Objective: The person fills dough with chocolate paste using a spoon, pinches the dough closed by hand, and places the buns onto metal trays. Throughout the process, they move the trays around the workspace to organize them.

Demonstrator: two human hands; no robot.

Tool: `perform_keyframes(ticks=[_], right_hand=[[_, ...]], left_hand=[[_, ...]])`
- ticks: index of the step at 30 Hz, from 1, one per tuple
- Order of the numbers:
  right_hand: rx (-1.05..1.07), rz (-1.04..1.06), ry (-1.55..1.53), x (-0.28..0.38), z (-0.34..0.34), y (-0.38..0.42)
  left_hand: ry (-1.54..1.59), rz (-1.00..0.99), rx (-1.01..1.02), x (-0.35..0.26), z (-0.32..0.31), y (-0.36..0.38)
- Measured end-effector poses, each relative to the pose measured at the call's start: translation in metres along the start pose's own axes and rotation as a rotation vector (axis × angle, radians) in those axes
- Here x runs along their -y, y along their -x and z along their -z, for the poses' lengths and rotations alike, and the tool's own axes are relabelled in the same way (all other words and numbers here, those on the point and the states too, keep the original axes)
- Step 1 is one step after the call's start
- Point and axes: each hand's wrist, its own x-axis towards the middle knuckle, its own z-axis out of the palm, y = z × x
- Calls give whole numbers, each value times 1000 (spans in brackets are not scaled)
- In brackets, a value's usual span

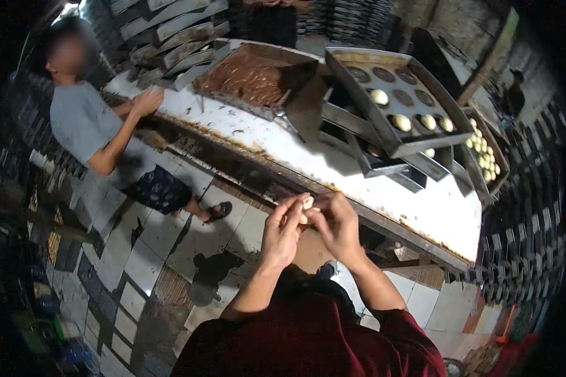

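A small pale piece of dough (307, 203) is pinched between my two hands, just off the near edge of the white table (365, 191). My left hand (283, 231) has its fingers closed on the dough from the left. From the right, the fingers and thumb of my right hand (337, 227) press on the same piece. Part of the dough is hidden behind the fingers. Beyond my hands, stacked metal trays (374, 116) stand on the table, the top one holding several round pale dough balls (402, 122).
A tray of brown filling (248, 75) lies on the table's far side. Another tray of dough balls (484, 151) is at the right. A co-worker (88, 113) stands at the left, hands over the table. Another person (273, 22) stands behind it.
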Motion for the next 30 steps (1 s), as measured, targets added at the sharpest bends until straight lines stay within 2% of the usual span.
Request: perform_keyframes(ticks=[1,3,4,6,7,9,10,11,13,15,16,17,19,21,23,24,25,27,29,30], right_hand=[[-1,-342,-265,-2,12,9],[11,-506,-556,8,46,14],[-17,-510,-545,6,58,24],[-20,-650,-551,0,81,48],[-139,-606,-491,1,86,64],[-234,-144,-3,-5,107,95],[-262,-176,-47,0,118,108],[-246,-121,37,0,133,121],[-344,-99,75,-16,167,142],[-348,-220,38,-18,221,152],[-447,-359,-278,-29,234,162],[-420,-380,-362,-24,257,162],[-217,-433,-534,-33,286,173],[-215,-117,-221,-38,290,177],[-267,-55,-97,-34,279,187],[-285,-5,22,-28,277,186],[-302,42,145,-23,279,183],[-337,63,237,-31,286,177],[-332,23,20,-44,297,165],[-406,-169,-289,-49,296,158]], left_hand=[[-22,0,79,6,-7,7],[91,-14,219,20,-28,18],[91,4,243,27,-43,24],[-2,-156,243,46,-74,35],[-1,-144,259,57,-88,38],[101,-137,152,80,-117,42],[75,-144,142,101,-121,38],[118,-60,129,111,-136,44],[78,49,152,140,-168,58],[-37,-123,331,164,-199,78],[-329,-335,417,171,-209,87],[-331,-330,421,172,-219,93],[-693,-589,599,168,-235,103],[-721,-674,554,180,-242,102],[-304,-340,265,191,-252,104],[-210,-199,136,186,-262,103],[-210,-205,131,188,-265,101],[-97,-65,161,193,-268,97],[-223,-175,348,193,-270,93],[-217,-177,340,190,-271,92]])
